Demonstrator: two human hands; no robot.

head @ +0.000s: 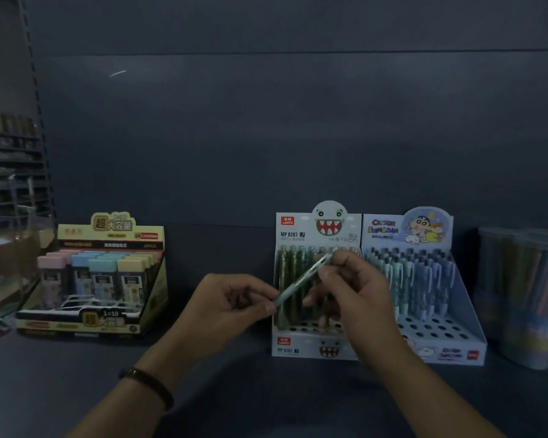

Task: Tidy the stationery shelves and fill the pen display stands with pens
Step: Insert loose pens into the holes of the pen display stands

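Both hands hold one pale green pen [301, 281] slanted in front of the monster-face display stand [314, 346]. My left hand [231, 308] pinches its lower end; my right hand [345, 286] grips its upper part. That stand holds green pens [290, 279] in its back rows, and its front holes are bare. Beside it on the right, the cartoon display stand [443, 343] carries blue pens [421, 279] at the back, with bare holes in front.
A yellow box of lead cases [98, 279] sits on the dark shelf at the left. Clear tubs of coloured pens [525, 295] stand at the far right. A clear container [7, 263] sits at the left edge. The shelf's back wall rises behind.
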